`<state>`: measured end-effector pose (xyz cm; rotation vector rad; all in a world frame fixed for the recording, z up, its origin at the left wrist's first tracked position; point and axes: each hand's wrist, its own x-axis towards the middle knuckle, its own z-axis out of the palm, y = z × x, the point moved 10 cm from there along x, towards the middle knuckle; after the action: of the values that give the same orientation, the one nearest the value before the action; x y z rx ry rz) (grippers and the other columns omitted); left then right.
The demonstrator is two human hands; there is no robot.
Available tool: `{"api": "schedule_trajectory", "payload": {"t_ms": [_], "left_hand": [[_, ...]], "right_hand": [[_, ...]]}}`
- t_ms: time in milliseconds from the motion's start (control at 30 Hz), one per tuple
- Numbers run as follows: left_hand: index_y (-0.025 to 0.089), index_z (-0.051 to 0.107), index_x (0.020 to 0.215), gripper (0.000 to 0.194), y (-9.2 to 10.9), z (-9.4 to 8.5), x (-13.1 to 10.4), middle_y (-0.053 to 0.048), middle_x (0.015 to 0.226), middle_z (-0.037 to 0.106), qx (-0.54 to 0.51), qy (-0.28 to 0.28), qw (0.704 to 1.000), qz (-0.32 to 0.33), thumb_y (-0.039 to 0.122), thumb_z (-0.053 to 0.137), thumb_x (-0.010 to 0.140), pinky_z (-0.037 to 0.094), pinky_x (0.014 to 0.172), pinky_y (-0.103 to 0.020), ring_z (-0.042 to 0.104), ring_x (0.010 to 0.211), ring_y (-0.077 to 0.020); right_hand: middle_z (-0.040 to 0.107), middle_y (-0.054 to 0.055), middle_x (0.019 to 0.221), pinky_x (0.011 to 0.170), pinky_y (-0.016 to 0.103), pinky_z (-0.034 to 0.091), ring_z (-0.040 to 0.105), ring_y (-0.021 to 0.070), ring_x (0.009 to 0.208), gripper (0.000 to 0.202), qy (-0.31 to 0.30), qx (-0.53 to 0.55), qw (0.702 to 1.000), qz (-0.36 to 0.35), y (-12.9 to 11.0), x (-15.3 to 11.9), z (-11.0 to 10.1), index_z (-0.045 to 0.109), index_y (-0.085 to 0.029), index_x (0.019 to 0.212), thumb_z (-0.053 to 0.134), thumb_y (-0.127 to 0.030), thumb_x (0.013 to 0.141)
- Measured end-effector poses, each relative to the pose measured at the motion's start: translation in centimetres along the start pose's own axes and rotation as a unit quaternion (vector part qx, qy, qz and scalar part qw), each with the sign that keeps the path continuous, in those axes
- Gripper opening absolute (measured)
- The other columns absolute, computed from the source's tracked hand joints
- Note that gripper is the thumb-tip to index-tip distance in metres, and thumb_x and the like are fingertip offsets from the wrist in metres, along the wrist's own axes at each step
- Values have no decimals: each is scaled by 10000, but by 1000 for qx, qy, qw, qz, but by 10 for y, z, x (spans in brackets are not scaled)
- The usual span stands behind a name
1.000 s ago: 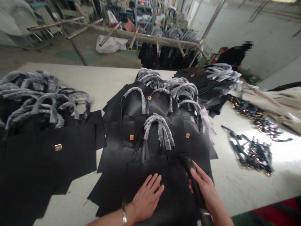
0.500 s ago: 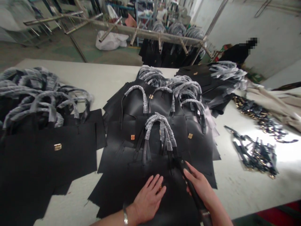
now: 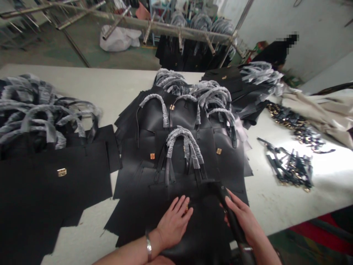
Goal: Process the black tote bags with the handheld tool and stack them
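While the left hand [image 3: 175, 221] lies flat, fingers slightly spread, on the top black panel [image 3: 204, 228] of the table pile, partly over a clasp [image 3: 186, 209], the right hand [image 3: 242, 217] wraps a dark tool [image 3: 231, 213], its head near the wrapped handles [image 3: 180, 137]. A tilted tool could scuff the panel; light palm pressure could let it slide.

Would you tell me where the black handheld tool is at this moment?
In the head view, the black tool is low and right of centre, held in the right hand over the black panels, with the left hand to its left.
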<state>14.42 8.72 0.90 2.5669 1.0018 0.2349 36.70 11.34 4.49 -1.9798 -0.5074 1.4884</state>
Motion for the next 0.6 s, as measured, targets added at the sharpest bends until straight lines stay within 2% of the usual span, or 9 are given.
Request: {"api": "schedule_trajectory", "payload": {"t_ms": [67, 133, 233, 300, 367, 467, 533, 600], "left_hand": [[207, 415, 1468, 507, 0, 1, 0, -122, 1613, 235, 4, -7, 1000, 3, 307, 487, 976, 148, 1210, -469, 158, 1503, -301], [206, 427, 1459, 494, 0, 2, 0, -136, 1607, 244, 10, -13, 1000, 2, 308, 482, 980, 158, 1207, -470, 163, 1501, -307], [218, 451, 1440, 471, -1, 6, 1, -137, 1604, 251, 20, -19, 1000, -8, 313, 484, 979, 168, 1204, -478, 174, 1498, -309], [229, 459, 1433, 469, -1, 8, 6, -130, 1613, 231, 26, -17, 999, -13, 309, 499, 972, 165, 1204, -493, 171, 1499, -312], [237, 458, 1434, 478, 1, 10, 15, -122, 1623, 201, 30, -11, 999, -12, 308, 512, 964, 155, 1203, -519, 162, 1500, -318], [229, 459, 1432, 467, 7, 11, 40, -124, 1625, 194, 35, 1, 999, -2, 301, 496, 972, 153, 1201, -543, 158, 1501, -321], [218, 467, 1425, 451, 11, 10, 59, -132, 1619, 210, 37, 10, 999, -4, 293, 478, 980, 155, 1201, -546, 160, 1500, -320], [207, 471, 1422, 453, 14, 10, 76, -141, 1616, 217, 38, 17, 999, -7, 292, 481, 977, 154, 1201, -550, 158, 1500, -324]], "right_hand": [[695, 2, 742, 395, 259, 472, 580, 145, 451, 776, -2, 30, 1000, -5, -1, 7, 7, 516, -211, 1411, 764, -506, 737], [696, 0, 727, 407, 256, 486, 586, 145, 454, 812, 31, 71, 996, -42, -15, 11, 2, 504, -201, 1424, 785, -487, 718], [717, 12, 766, 410, 243, 493, 601, 144, 466, 810, 88, 116, 984, -104, -33, 2, -29, 527, -223, 1411, 798, -501, 700], [732, 24, 801, 412, 245, 499, 607, 146, 471, 807, 112, 126, 979, -112, -31, -14, -56, 544, -242, 1398, 811, -509, 685], [741, 34, 821, 410, 246, 502, 608, 149, 474, 833, 145, 126, 977, -93, -14, -34, -85, 546, -252, 1399, 830, -512, 660], [745, 41, 798, 390, 246, 488, 602, 157, 464, 897, 197, 124, 972, -43, 27, -65, -119, 532, -242, 1416, 850, -517, 623], [733, 24, 732, 395, 254, 492, 604, 170, 462, 932, 219, 121, 968, -8, 58, -83, -131, 511, -232, 1435, 853, -518, 616], [720, -1, 693, 417, 262, 506, 614, 177, 475, 938, 226, 121, 966, 27, 88, -99, -134, 499, -244, 1442, 849, -532, 621]]}}
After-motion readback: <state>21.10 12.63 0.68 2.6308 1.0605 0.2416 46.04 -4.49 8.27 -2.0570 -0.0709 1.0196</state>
